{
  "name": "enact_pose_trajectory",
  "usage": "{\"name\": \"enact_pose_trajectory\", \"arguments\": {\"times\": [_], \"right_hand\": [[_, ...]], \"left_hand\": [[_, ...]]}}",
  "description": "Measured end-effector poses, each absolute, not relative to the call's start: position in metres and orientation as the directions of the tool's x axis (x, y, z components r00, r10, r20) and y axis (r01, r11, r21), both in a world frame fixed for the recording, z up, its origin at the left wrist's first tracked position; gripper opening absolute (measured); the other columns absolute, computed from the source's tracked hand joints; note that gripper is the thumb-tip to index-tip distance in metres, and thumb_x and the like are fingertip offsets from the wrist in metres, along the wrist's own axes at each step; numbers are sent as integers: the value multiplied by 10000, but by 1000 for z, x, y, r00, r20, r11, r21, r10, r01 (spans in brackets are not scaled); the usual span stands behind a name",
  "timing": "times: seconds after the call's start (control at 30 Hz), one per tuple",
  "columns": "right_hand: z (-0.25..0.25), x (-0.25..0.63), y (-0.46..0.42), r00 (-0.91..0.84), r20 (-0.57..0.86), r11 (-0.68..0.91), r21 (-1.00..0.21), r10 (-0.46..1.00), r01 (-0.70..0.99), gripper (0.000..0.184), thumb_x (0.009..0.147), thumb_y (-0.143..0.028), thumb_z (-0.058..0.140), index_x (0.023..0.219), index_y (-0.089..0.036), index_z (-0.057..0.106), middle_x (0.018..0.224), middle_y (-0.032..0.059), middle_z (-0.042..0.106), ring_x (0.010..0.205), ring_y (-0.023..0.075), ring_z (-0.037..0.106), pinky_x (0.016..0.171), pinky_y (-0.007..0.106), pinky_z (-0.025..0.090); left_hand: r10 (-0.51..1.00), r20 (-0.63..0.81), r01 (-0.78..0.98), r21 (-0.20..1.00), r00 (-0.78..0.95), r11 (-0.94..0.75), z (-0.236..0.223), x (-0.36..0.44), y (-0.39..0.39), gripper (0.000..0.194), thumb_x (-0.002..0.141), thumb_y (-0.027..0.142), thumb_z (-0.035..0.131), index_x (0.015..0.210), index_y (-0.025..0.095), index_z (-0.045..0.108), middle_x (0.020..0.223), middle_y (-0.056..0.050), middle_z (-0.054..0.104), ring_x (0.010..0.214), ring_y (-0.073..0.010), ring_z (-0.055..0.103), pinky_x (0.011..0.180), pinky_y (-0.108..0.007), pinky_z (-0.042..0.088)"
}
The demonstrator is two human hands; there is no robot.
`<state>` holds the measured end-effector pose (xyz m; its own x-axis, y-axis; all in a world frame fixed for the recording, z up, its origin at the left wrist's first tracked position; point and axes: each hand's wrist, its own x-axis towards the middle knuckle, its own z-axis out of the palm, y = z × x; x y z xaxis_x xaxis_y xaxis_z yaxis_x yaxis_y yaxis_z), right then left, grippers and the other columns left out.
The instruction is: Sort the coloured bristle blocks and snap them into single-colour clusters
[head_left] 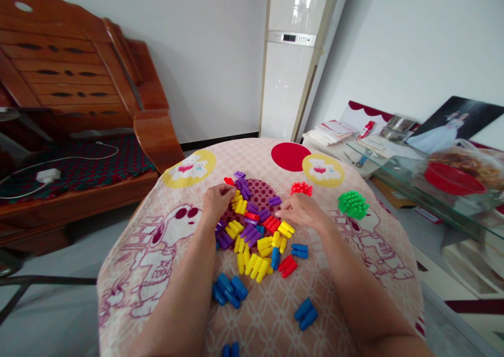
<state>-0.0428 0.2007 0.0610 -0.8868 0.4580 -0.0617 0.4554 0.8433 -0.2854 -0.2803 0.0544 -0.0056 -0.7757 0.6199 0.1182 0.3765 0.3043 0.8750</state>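
Note:
Plastic building blocks shaped like joined bullets lie in a loose heap on a round table. My left hand (216, 203) is at the heap's far left edge, its thumb and fingertips drawn together beside yellow blocks (240, 205) and a small red block (229, 180). Whatever is between those fingertips is too small to make out. On the other side, my right hand (302, 210) hovers with curved fingers slightly apart, close to a purple block (274, 200) and red blocks (271, 223). I see nothing held in it. More purple blocks (251, 234) and yellow blocks (256, 267) lie between my forearms.
A green block cluster (353, 204) and a red one (301, 189) stand apart at the right. Blue blocks (229, 290) lie nearer me. A patterned cloth (268, 320) covers the table. A wooden bench (79, 84) is left; a glass shelf (409, 176) stands right.

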Motion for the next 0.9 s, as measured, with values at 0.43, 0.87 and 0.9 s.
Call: {"name": "enact_pose_trajectory", "arguments": {"times": [0.43,0.87,0.9], "right_hand": [[64,-55,176,-898,-165,794,-421,408,438,139,748,-282,689,671,-167,690,624,-6,641,582,101,532,527,220,283],[62,-48,189,-892,22,666,-674,451,320,148,724,-274,670,656,-163,601,593,-35,566,588,102,505,547,205,318],[64,-44,196,-867,53,646,-690,495,326,148,722,-282,660,655,-167,595,592,-30,572,590,110,515,549,208,331]], "left_hand": [[621,119,379,874,-775,305,-5,-279,55,277,714,384,595,826,175,739,680,-28,700,661,-177,626,629,-259,445],[628,125,381,878,-768,291,-4,-279,54,300,714,385,594,839,159,748,695,-34,704,665,-177,621,625,-259,440],[627,127,384,875,-769,294,-4,-279,54,305,715,391,593,841,161,748,700,-34,706,671,-177,622,624,-258,438]]}}
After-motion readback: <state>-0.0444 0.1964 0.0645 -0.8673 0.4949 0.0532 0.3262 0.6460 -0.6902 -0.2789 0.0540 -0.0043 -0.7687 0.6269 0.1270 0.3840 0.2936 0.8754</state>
